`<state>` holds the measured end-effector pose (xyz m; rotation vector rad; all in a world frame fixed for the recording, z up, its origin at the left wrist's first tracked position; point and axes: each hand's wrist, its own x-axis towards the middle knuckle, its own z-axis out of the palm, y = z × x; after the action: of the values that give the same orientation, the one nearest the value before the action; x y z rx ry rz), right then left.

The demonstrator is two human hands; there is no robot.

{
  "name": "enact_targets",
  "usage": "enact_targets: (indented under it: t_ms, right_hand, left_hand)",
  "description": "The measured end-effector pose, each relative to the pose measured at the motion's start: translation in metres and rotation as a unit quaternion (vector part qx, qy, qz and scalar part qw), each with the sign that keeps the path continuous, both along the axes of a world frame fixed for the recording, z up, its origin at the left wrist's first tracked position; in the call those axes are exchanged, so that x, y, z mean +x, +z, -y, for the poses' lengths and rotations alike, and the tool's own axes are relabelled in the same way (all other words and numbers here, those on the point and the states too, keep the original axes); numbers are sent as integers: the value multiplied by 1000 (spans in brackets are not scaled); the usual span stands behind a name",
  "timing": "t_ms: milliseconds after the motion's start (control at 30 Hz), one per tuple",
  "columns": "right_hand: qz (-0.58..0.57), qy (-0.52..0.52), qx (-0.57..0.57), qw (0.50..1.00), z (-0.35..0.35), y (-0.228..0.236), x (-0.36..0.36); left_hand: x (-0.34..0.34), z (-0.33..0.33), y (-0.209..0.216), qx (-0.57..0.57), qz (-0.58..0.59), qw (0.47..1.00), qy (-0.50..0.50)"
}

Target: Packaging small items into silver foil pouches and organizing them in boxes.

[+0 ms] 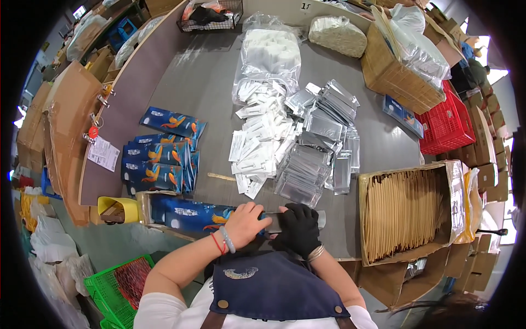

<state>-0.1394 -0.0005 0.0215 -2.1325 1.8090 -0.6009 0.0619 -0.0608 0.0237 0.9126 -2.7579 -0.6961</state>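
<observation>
By the near edge of our grey surface [216,120], our left fingers [262,223] hold a blue bag [219,217] and our gloved right fingers [304,213] grip a silver packet [322,220]; a crooked push might crumple the bag.

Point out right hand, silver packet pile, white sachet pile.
Right hand [298,229]: head view, gloved back of the hand.
Silver packet pile [307,165]: head view, upper surface, around mid-pile.
White sachet pile [265,131]: head view, middle of the heap.
</observation>
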Motion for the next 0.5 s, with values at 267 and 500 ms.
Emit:
enact_targets:
  t_ms: [267,500]
  right_hand:
    - [-19,-70,64,995,-7,21,-34]
    - [-49,-48,33,997,-8,30,-25]
  left_hand:
    - [54,73,57,-131,24,991,34]
    - [33,-8,-9,-36,22,943,330]
